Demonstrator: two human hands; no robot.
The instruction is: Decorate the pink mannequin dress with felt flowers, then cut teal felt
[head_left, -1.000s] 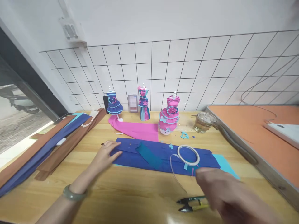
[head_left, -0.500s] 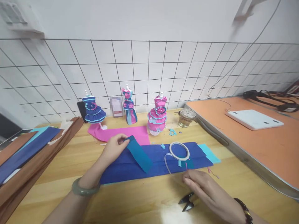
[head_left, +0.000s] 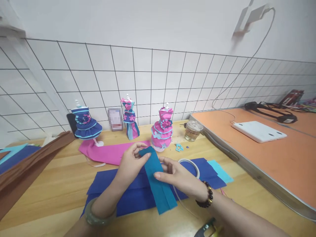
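A folded teal strip, crepe paper or cloth, hangs over dark blue sheets. My left hand pinches its upper end between thumb and fingers. Lower down, my right hand has its thumb on the front of the strip and fingers curled at the right edge. Partly hidden behind that hand lies a white tape roll, a thin loose end trailing toward the front. Black-handled snips are cut off by the bottom edge of the view.
Three small dress forms stand along the tiled wall: a blue dress, a multicoloured one and a pink one. A pink sheet lies before them. Right are a lidded cup and an orange surface; left, brown cloth.
My right hand has come up from near the snips and taken hold of the teal strip's edge. The strip is now more upright and closer to the middle. The camera view has shifted.
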